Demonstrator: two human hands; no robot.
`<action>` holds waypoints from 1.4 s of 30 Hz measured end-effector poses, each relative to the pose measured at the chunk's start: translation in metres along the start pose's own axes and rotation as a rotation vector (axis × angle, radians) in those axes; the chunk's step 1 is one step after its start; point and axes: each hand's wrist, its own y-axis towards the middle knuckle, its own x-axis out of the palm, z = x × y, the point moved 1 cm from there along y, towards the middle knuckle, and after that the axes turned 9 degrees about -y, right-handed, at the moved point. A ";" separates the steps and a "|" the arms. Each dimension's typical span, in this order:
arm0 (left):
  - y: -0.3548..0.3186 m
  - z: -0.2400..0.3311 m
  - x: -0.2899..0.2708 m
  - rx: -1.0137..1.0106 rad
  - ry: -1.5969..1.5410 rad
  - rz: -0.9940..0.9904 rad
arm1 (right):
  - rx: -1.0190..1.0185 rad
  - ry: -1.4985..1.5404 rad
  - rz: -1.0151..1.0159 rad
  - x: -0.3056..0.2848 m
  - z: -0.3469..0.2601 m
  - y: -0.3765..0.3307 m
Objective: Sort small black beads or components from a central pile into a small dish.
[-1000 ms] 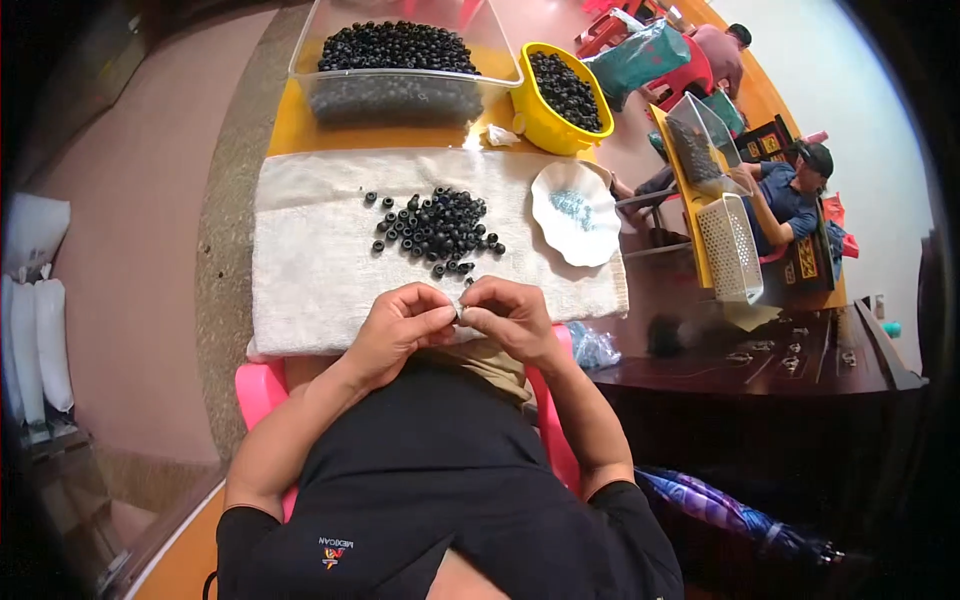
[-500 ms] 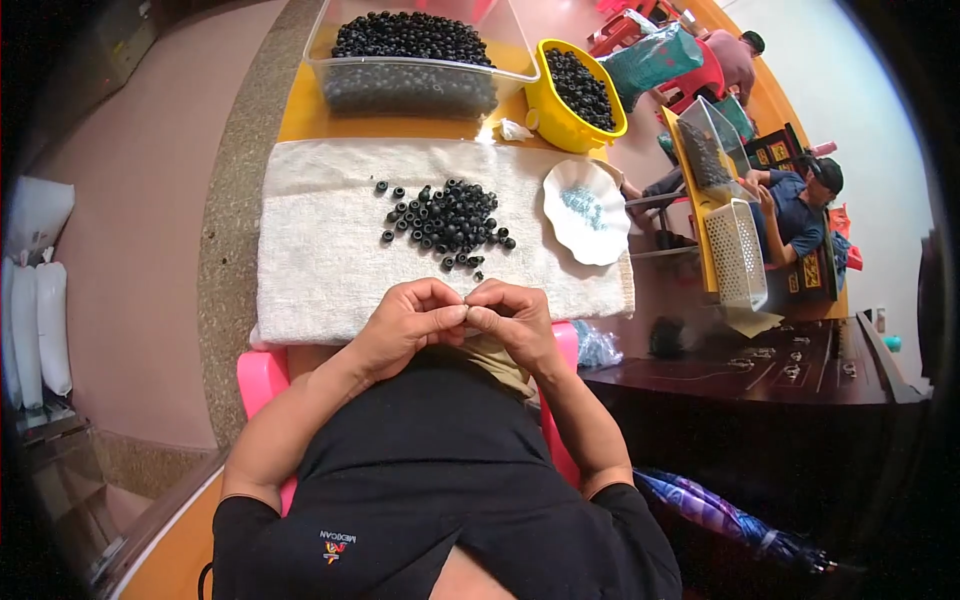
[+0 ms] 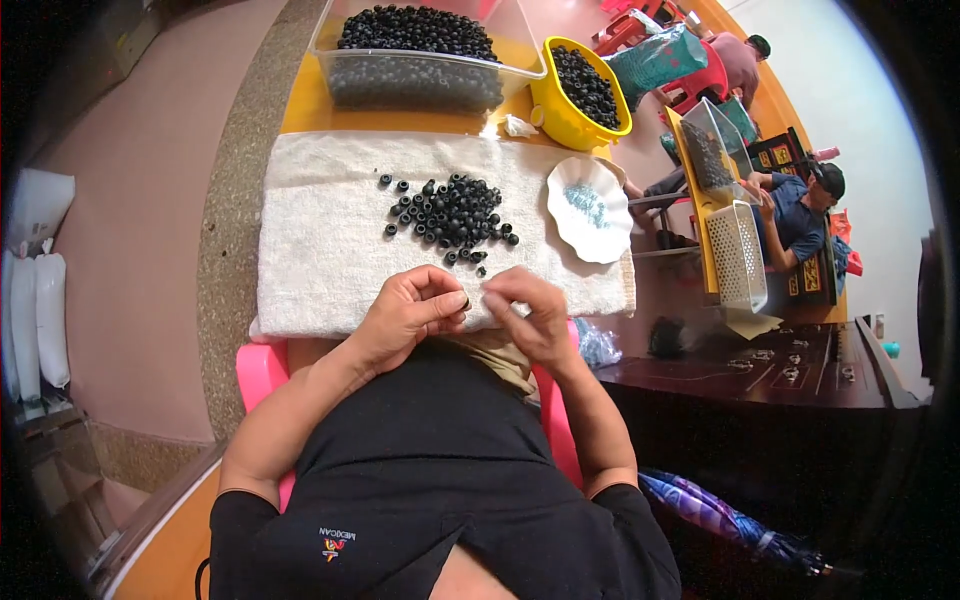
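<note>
- Now the left hand [image 3: 405,312] pinches a small black ring-shaped bead [image 3: 466,302] between thumb and forefinger, at the near edge of the white woven cloth [image 3: 320,240] on the yellow desk [image 3: 300,105].
- The right hand [image 3: 530,312] is just beside it, fingers drawn together as if on something very thin; if a thread is there, I cannot tell, it is too fine to see.
- Beyond both hands, a loose pile of black beads [image 3: 450,212] lies on the cloth. To the right of the right hand stands a white scalloped dish [image 3: 590,210] with small bluish pieces.
- Farther away from the hands are a clear plastic tub [image 3: 420,55] and a yellow bowl [image 3: 580,90], both full of dark beads.
- Risk, in my judgement: the bead is tiny and held only by fingertips, so a small slip could drop it into the lap or off the cloth edge, which is directly under the hands.
- The bead's hole seems to face toward the right hand, so its axis runs left to right, but it is too small to be sure.
</note>
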 end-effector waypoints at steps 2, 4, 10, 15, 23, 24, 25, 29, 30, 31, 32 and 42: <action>0.000 0.000 -0.001 0.007 0.007 0.017 | -0.004 -0.203 0.070 -0.011 0.013 0.009; 0.002 -0.001 -0.003 0.008 0.031 0.038 | 0.017 -0.256 0.097 -0.013 0.024 0.012; 0.003 -0.002 -0.005 0.019 0.032 0.038 | -0.153 -0.545 0.026 -0.004 0.035 0.019; 0.003 -0.002 -0.004 0.015 0.053 0.048 | -0.147 -0.696 -0.070 0.002 0.028 0.025; 0.003 -0.003 -0.006 0.021 0.064 0.067 | -0.180 -0.636 -0.070 -0.001 0.026 0.025; 0.003 -0.002 -0.006 0.018 0.066 0.065 | -0.188 -0.573 -0.041 -0.003 0.025 0.025; 0.003 -0.002 -0.006 0.014 0.067 0.062 | -0.188 -0.573 -0.041 -0.003 0.025 0.024; 0.003 -0.003 -0.006 0.007 0.085 0.059 | -0.071 -0.204 -0.077 -0.001 0.018 0.020; 0.004 -0.004 -0.006 0.006 0.096 0.052 | -0.027 -0.102 -0.081 0.001 0.015 0.019; 0.004 -0.005 -0.007 0.005 0.106 0.045 | -0.027 -0.102 -0.081 0.003 0.015 0.016; 0.004 -0.005 -0.007 0.006 0.107 0.045 | 0.056 0.008 -0.067 0.006 0.017 0.013; 0.004 -0.005 -0.004 -0.005 0.149 0.012 | 0.097 0.361 -0.025 0.015 0.022 0.008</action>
